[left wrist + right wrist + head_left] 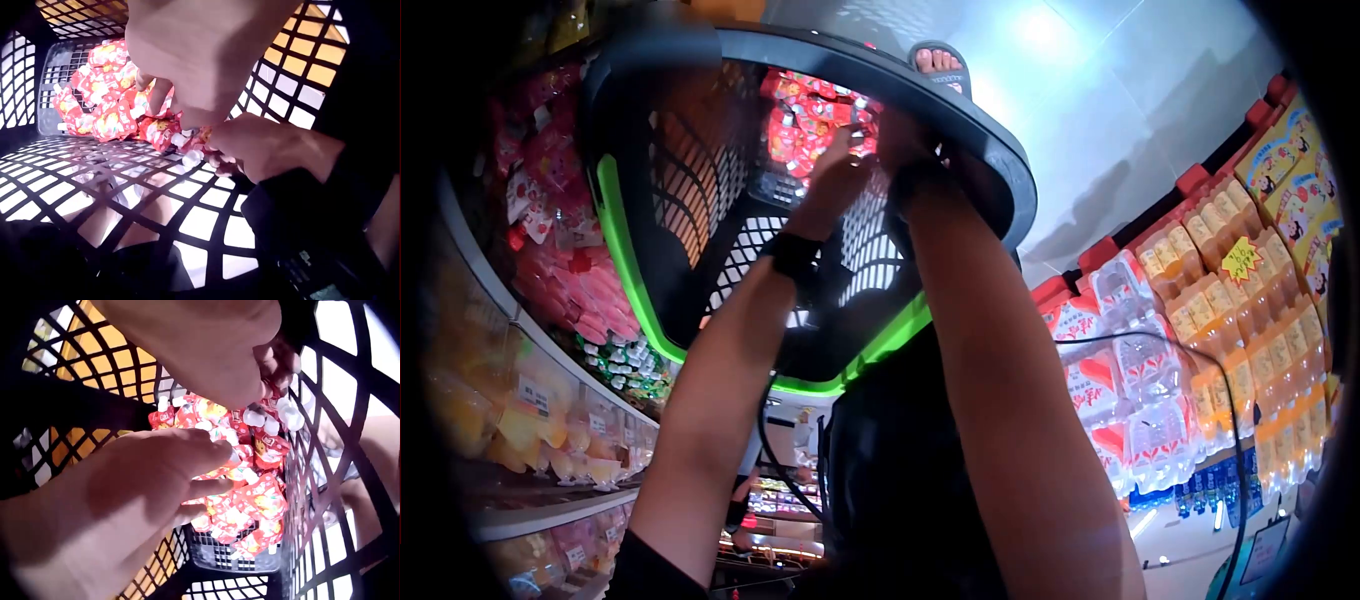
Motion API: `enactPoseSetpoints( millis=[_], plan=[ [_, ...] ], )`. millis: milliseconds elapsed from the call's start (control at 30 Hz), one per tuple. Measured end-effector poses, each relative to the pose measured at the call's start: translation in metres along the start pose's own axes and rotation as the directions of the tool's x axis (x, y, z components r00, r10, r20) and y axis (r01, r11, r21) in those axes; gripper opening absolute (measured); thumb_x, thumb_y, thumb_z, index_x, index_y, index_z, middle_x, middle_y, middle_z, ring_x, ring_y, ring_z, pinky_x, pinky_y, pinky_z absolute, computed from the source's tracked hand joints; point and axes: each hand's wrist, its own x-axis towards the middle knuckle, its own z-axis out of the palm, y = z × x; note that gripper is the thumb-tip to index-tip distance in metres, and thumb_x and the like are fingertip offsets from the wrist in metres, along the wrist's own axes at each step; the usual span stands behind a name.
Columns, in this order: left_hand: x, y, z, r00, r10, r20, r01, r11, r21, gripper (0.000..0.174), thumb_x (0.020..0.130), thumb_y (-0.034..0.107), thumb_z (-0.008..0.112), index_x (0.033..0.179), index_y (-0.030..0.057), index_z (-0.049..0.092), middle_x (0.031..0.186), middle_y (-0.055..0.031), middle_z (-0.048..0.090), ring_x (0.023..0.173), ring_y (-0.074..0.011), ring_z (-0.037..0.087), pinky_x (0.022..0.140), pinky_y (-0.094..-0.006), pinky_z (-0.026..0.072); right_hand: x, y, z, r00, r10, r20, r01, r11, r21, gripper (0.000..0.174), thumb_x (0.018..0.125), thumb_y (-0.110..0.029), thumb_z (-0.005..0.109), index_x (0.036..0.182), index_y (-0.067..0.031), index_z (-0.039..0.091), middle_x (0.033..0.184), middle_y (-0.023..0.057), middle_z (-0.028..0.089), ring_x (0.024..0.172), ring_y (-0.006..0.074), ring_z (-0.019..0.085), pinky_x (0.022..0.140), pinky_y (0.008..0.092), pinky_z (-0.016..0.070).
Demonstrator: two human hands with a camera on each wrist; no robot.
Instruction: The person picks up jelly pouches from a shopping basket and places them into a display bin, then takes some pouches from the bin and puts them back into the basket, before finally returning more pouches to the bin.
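Both of your hands are down inside the black, green-trimmed shopping basket, at the heap of red spouted pouches piled against one end wall. Your right hand has its fingers curled and clamped on a small cluster of pouches near their white caps. Your left hand lies on the heap, fingers stretched and slightly apart, touching without a clear grip. Progress, as a judgement: filling is well under way. A fair heap is in, but most of the mesh floor is bare, and the shelf on your left holds many more red packs. Clearances: lattice walls stand close on both sides of the hands, with open room back along the floor and upward through the rim. Bottled drinks line the far side of the aisle, and a cable hangs between your arms.
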Motion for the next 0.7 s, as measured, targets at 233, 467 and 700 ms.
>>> enactPoseSetpoints(
  millis=[233,467,700],
  plan=[
    [-0.052,0.1,-0.009,0.958,0.268,0.1,-0.285,0.869,0.405,0.064,0.072,-0.001,0.065,0.132,0.0031,0.042,0.131,-0.0164,0.05,0.125,-0.0292,0.045,0.104,-0.0328,0.0348,-0.048,-0.013,-0.079,0.942,0.009,0.337,-0.241,0.716,0.655,0.017,0.082,-0.011,0.053,0.085,-0.002,0.067,0.089,0.0166,0.064,0.087,0.0278,0.063,0.075,0.0358,0.0491],
    [-0.189,0.295,-0.061,0.8,0.563,0.208,-0.566,0.592,0.573,0.044,0.071,0.004,0.07,0.113,0.0083,0.062,0.119,-0.0096,0.061,0.108,-0.0243,0.056,0.095,-0.0386,0.0373,-0.186,-0.049,-0.25,0.963,-0.097,0.252,-0.268,-0.215,0.939,0.023,0.087,-0.017,0.055,0.102,-0.0006,0.062,0.071,-0.0013,0.056,0.054,0.0043,0.048,0.048,0.0173,0.0377],
    [-0.306,0.442,-0.038,0.836,0.548,-0.001,-0.541,0.826,0.156,0.025,0.086,0.011,0.062,0.109,0.0027,0.057,0.099,-0.0088,0.062,0.091,-0.0198,0.057,0.079,-0.0318,0.0459,-0.291,-0.078,-0.471,0.993,0.021,0.12,-0.121,0.027,0.992,0.039,0.097,-0.038,0.043,0.096,-0.0032,0.061,0.07,-0.003,0.053,0.063,0.0049,0.049,0.056,0.0199,0.0411]
  ],
)
